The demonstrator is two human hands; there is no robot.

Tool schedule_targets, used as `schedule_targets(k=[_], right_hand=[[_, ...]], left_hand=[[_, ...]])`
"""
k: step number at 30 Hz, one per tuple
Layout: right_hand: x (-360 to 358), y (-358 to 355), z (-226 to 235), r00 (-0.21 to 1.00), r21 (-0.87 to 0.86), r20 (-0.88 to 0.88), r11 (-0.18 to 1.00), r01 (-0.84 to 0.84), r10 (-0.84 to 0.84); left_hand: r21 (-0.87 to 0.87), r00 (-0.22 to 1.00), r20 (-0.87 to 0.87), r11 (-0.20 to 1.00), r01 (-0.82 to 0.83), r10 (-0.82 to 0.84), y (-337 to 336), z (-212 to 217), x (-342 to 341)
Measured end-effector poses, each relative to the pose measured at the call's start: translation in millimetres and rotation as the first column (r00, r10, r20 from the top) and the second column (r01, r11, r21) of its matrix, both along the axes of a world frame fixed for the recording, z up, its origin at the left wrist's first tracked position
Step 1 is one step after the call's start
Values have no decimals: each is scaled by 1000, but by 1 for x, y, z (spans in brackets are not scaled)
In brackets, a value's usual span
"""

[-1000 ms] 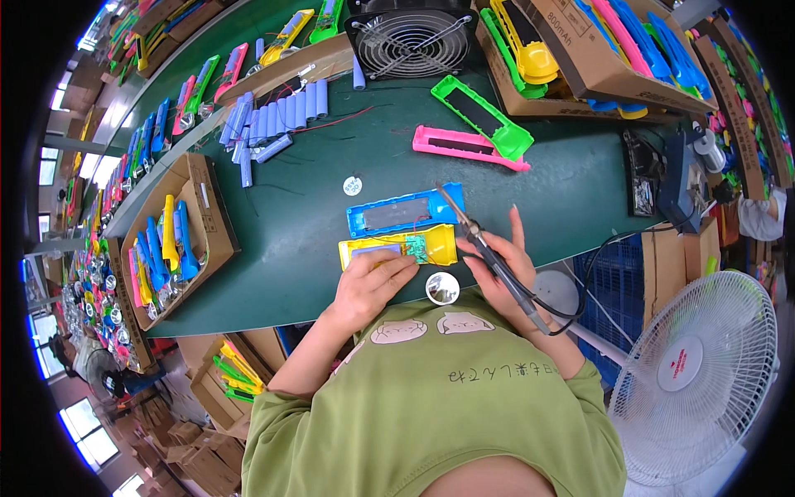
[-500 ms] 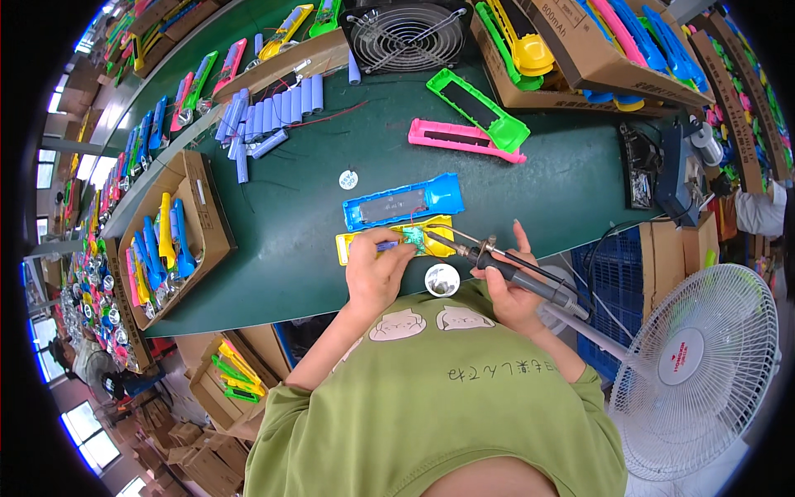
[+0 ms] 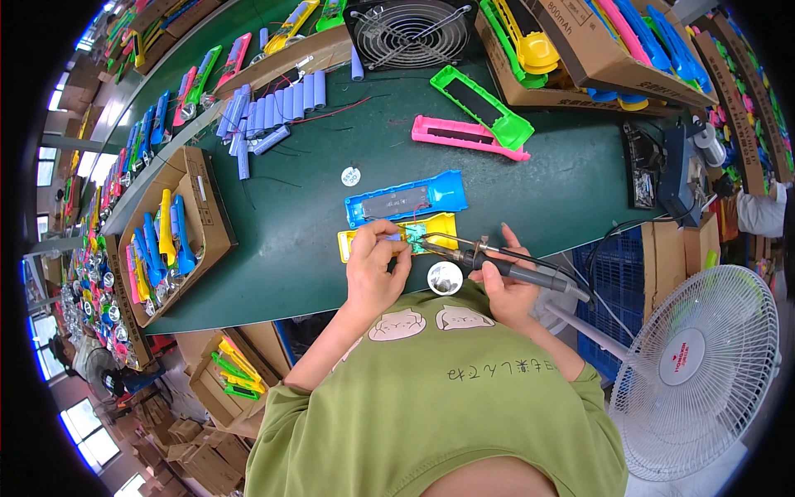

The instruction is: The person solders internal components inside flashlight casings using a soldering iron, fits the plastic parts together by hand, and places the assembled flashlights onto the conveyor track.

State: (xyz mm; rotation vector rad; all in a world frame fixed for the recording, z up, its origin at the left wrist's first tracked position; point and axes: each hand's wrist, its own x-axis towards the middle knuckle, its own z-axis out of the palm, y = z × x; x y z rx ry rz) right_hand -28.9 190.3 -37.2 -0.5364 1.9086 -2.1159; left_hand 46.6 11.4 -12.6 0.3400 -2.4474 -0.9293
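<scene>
My right hand is wrapped round a soldering iron with a thin metal tube along it. Its tip reaches a small green circuit board in a yellow plastic shell. Just left of the board, my left hand is closed over the shell, thumb and fingers curled; what they pinch is too small to make out. A purple battery cell shows partly beneath those fingers. Behind lies a blue shell with a dark strip and a red wire. A round silver reflector sits nearest me.
Purple battery cells with wires lie at the far left. Green and pink shells lie farther back, before a black fan. Cardboard boxes of coloured shells flank the bench. A white fan stands at right.
My left fingers have drawn back slightly left from the board and curled more. The iron's tip has shifted a little lower on the board, my right hand still gripping it.
</scene>
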Motion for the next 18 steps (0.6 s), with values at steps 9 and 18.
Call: schedule_targets(k=[9,18], right_hand=[[-1,-2,-3,997,-21,-73,1000,-15,13],[-10,7,3,984,-29,-177,999,-38,33]], left_hand=[[-30,1000,2,999,13,-13,-1,-1,-2],[-52,991,132,998,19,-12,-1,12,-5]])
